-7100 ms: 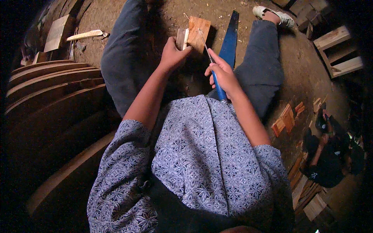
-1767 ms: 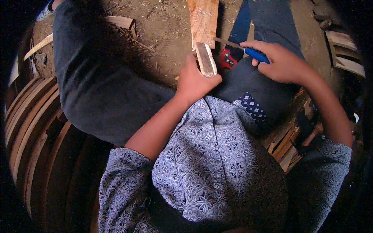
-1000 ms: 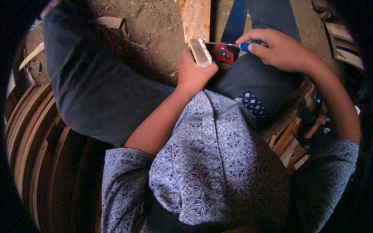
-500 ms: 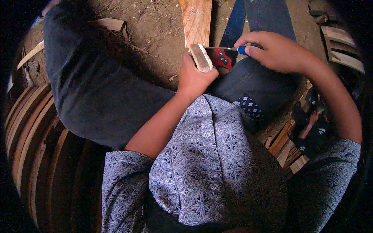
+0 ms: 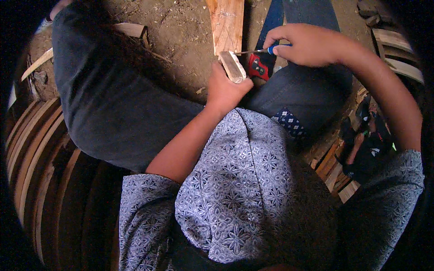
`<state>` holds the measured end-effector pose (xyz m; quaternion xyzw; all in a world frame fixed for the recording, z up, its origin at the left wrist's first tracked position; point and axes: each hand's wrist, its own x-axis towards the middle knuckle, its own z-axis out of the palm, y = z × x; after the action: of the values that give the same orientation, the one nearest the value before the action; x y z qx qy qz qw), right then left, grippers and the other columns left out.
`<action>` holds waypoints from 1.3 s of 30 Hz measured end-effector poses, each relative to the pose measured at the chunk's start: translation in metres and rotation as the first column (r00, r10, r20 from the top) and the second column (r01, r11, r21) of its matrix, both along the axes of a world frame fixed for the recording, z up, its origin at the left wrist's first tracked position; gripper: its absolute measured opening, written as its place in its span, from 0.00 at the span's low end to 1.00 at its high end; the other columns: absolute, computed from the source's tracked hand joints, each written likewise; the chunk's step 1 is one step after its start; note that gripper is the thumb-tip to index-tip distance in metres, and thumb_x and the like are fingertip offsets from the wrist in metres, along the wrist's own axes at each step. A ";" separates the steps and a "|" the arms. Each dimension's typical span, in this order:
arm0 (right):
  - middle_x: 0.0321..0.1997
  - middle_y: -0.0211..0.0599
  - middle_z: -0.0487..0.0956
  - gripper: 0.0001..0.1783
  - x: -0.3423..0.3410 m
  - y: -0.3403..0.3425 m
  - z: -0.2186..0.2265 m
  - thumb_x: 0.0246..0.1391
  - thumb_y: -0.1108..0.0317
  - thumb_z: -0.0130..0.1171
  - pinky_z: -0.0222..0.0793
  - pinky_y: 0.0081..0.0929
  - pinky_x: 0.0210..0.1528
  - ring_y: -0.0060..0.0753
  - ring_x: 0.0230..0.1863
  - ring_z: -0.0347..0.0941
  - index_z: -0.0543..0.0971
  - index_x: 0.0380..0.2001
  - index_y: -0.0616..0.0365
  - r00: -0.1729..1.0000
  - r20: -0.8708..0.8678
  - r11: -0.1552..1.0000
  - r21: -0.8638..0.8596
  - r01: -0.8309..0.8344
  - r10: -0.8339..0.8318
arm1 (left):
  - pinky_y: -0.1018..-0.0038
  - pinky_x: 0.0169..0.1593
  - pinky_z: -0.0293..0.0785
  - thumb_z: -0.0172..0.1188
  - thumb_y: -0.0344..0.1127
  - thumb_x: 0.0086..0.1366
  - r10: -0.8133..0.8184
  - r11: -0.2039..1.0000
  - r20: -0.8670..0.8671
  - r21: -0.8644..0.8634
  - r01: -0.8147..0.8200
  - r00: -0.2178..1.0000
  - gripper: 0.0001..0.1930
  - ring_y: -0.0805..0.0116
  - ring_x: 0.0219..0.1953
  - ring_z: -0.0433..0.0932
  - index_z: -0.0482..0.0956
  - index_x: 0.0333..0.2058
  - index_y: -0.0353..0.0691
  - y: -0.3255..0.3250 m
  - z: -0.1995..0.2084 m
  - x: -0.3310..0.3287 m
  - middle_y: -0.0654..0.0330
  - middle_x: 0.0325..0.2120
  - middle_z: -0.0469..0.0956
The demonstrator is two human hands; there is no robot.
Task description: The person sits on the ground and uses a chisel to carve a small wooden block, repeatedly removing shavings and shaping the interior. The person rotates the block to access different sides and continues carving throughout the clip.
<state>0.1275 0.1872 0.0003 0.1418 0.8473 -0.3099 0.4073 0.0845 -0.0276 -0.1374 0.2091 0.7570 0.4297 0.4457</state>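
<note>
My left hand [image 5: 227,90] is closed around a small pale wooden block [image 5: 234,70] with rounded corners, held between my knees. My right hand [image 5: 298,45] grips the blue handle of a tool with a thin metal shaft [image 5: 253,51]; whether it is a file or a screwdriver I cannot make out. The shaft's tip meets the far right edge of the block. Just beyond the block lies the near end of a long wooden plank [image 5: 228,27]. A red and black saw handle [image 5: 258,67] rests below the shaft, with a blue blade stretching away from it.
Curved wooden pieces [image 5: 34,149] are stacked at the left. More cut wood [image 5: 398,40] lies at the far right, and wood strips [image 5: 332,169] lie nearer on that side. Another person [image 5: 368,144] sits at the right. Wood scraps are scattered over the dirt floor [image 5: 181,36].
My right hand has moved up and slightly left with the blue-handled tool, whose shaft now slants more. My left hand and the block have hardly moved.
</note>
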 end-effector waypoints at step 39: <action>0.45 0.42 0.78 0.14 0.001 0.011 -0.026 0.59 0.61 0.53 0.65 0.34 0.53 0.40 0.50 0.72 0.76 0.45 0.55 0.987 0.146 0.997 0.039 0.060 -0.065 | 0.61 0.47 0.74 0.69 0.42 0.43 -0.061 0.995 0.033 -0.071 0.063 0.998 0.36 0.46 0.43 0.78 0.62 0.46 0.28 0.008 -0.013 -0.002 0.41 0.39 0.76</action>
<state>0.1281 0.1983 -0.0256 0.1978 0.8152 -0.2967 0.4565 0.0825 -0.0199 -0.1501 0.2096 0.7584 0.3911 0.4775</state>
